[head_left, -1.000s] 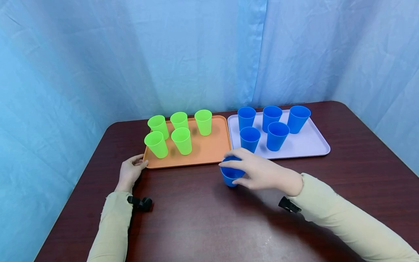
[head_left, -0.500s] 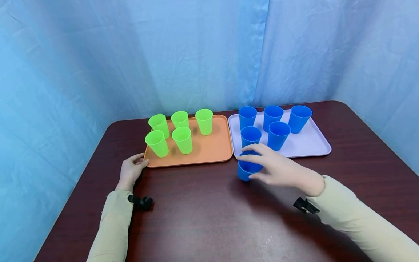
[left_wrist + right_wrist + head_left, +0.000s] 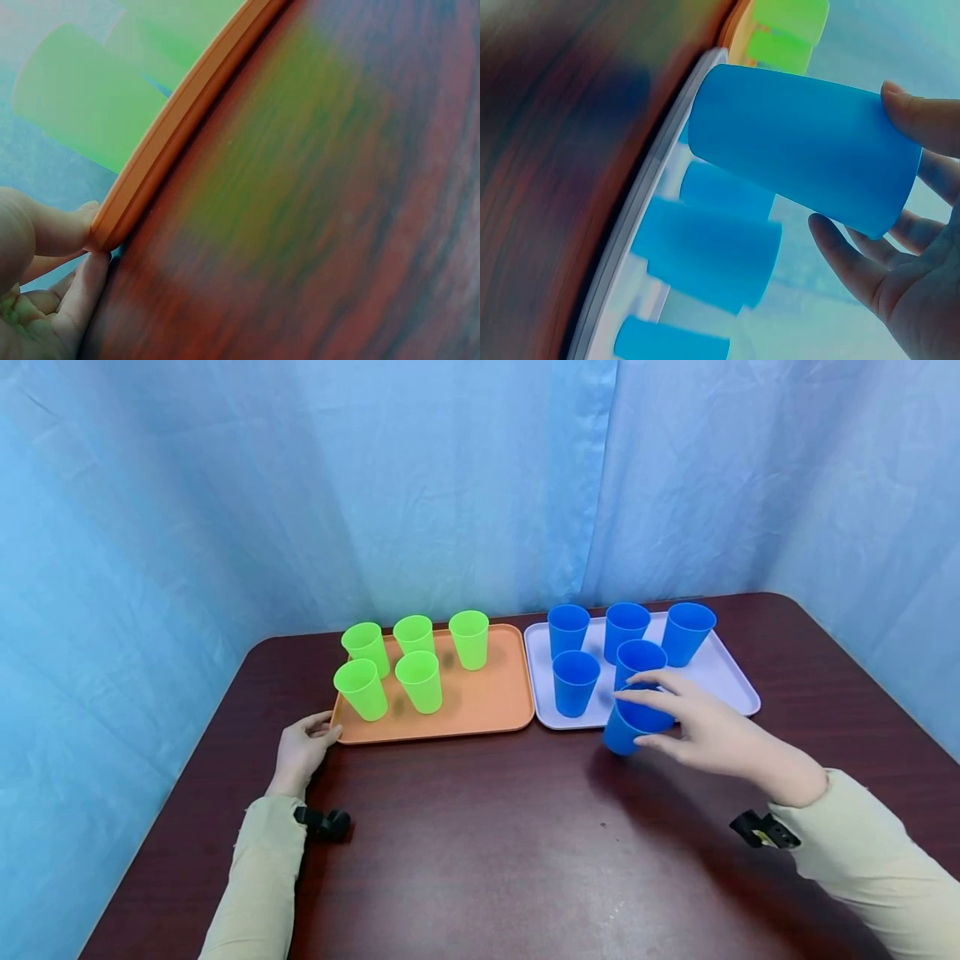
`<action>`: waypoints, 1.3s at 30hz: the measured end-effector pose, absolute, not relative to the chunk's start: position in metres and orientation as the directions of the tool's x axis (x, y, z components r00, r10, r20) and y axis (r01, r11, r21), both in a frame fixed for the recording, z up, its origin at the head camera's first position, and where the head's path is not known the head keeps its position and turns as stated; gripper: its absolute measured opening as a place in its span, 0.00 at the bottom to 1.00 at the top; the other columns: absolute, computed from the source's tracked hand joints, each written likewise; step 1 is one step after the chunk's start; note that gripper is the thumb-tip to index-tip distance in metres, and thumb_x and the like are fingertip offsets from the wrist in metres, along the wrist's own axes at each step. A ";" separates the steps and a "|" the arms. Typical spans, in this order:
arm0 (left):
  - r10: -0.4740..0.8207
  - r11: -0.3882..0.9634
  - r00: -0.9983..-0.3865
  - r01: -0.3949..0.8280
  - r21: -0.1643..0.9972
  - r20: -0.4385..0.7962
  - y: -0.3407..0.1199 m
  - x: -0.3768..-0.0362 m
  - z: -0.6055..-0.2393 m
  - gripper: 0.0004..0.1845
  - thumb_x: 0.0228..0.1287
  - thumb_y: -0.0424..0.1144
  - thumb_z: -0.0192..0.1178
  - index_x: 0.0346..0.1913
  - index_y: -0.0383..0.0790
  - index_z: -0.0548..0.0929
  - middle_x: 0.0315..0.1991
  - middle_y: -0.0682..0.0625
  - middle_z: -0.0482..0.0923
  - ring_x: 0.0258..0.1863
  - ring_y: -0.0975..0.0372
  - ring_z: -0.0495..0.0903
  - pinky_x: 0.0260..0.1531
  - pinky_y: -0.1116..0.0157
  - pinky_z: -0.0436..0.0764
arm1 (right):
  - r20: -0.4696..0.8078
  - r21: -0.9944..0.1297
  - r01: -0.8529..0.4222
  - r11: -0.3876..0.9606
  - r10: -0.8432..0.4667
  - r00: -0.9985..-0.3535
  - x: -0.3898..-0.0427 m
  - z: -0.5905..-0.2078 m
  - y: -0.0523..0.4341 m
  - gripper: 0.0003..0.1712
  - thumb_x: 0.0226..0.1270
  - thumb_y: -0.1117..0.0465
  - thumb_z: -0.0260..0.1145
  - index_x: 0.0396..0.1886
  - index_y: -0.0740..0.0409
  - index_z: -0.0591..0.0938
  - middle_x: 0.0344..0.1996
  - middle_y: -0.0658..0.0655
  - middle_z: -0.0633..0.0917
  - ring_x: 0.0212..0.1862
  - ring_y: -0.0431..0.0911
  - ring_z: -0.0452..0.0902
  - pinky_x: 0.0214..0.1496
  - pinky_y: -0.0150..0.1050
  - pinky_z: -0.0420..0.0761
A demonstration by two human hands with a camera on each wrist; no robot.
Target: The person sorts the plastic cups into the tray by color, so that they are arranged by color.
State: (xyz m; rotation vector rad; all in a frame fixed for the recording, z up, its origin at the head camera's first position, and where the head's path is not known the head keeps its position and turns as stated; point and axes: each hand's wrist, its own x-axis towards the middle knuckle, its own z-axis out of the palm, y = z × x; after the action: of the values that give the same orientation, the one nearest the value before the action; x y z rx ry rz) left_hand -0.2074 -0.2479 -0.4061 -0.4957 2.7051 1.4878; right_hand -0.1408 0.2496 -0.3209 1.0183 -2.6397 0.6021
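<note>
Blue cup (image 3: 628,727), tilted over the lavender tray's (image 3: 720,681) near rim, sits pinched in the right hand's (image 3: 708,735) grip.

L hand (image 3: 300,754) flat, fingers (image 3: 71,225) relaxed; R hand (image 3: 701,731) out forward, fingers (image 3: 913,118) curled in a grip
</note>
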 end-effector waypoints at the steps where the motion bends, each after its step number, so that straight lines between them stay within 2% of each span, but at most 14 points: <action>1: -0.266 0.497 -0.950 -0.283 0.821 -0.166 -0.248 -0.207 -0.406 0.24 0.68 0.39 0.56 0.65 0.36 0.71 0.54 0.39 0.73 0.51 0.54 0.74 0.38 0.72 0.72 | 0.367 -0.289 -0.674 0.680 -0.572 -0.734 -0.141 -0.321 0.254 0.34 0.44 0.68 0.77 0.56 0.59 0.78 0.52 0.62 0.75 0.53 0.55 0.71 0.34 0.42 0.83; 5: -0.264 0.500 -0.950 -0.283 0.819 -0.167 -0.248 -0.207 -0.407 0.24 0.68 0.39 0.56 0.65 0.36 0.71 0.54 0.38 0.73 0.51 0.54 0.74 0.38 0.72 0.72 | 0.352 -0.294 -0.634 0.715 -0.536 -0.767 -0.141 -0.320 0.271 0.34 0.46 0.67 0.76 0.57 0.60 0.77 0.53 0.62 0.75 0.52 0.56 0.72 0.33 0.42 0.83; 12: -0.270 0.498 -0.948 -0.285 0.819 -0.166 -0.248 -0.208 -0.407 0.24 0.68 0.39 0.56 0.65 0.36 0.71 0.54 0.39 0.73 0.50 0.54 0.73 0.38 0.71 0.72 | 0.399 -0.196 -0.602 0.774 -0.498 -0.770 -0.147 -0.323 0.295 0.34 0.42 0.66 0.78 0.54 0.62 0.79 0.50 0.61 0.77 0.51 0.55 0.72 0.40 0.52 0.81; 17: -0.270 0.495 -0.948 -0.287 0.820 -0.168 -0.247 -0.208 -0.407 0.24 0.68 0.39 0.56 0.65 0.36 0.71 0.53 0.39 0.73 0.50 0.54 0.73 0.37 0.72 0.72 | 0.370 -0.238 -0.519 0.821 -0.418 -0.830 -0.153 -0.321 0.310 0.34 0.44 0.66 0.77 0.55 0.63 0.78 0.52 0.66 0.75 0.53 0.60 0.69 0.45 0.61 0.75; 21: -0.271 0.497 -0.949 -0.282 0.821 -0.161 -0.247 -0.208 -0.407 0.24 0.68 0.38 0.56 0.64 0.35 0.72 0.53 0.39 0.74 0.50 0.54 0.73 0.36 0.73 0.71 | 0.339 -0.260 -0.443 0.858 -0.349 -0.874 -0.161 -0.320 0.318 0.33 0.48 0.66 0.75 0.57 0.66 0.76 0.54 0.71 0.73 0.54 0.65 0.67 0.48 0.65 0.72; 28: -0.275 0.492 -0.947 -0.289 0.821 -0.169 -0.248 -0.208 -0.407 0.24 0.68 0.38 0.56 0.65 0.36 0.72 0.53 0.39 0.74 0.50 0.54 0.73 0.39 0.70 0.71 | 0.240 -0.299 -0.295 0.907 -0.228 -0.944 -0.176 -0.324 0.323 0.32 0.56 0.62 0.71 0.60 0.67 0.73 0.58 0.74 0.69 0.58 0.68 0.62 0.51 0.68 0.69; 39: -0.276 0.486 -0.945 -0.296 0.822 -0.177 -0.248 -0.208 -0.407 0.24 0.68 0.39 0.56 0.65 0.36 0.71 0.54 0.39 0.73 0.51 0.54 0.74 0.39 0.71 0.72 | 0.141 -0.291 -0.233 0.928 -0.199 -0.970 -0.198 -0.332 0.323 0.33 0.60 0.60 0.67 0.63 0.69 0.70 0.59 0.76 0.66 0.60 0.71 0.60 0.53 0.68 0.68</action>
State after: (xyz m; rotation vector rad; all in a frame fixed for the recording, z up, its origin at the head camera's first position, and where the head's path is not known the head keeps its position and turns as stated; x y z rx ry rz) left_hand -0.2084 -0.2476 -0.4070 -0.5178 2.6894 1.4948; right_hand -0.1976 0.3225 -0.3321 0.3343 -2.9775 0.4699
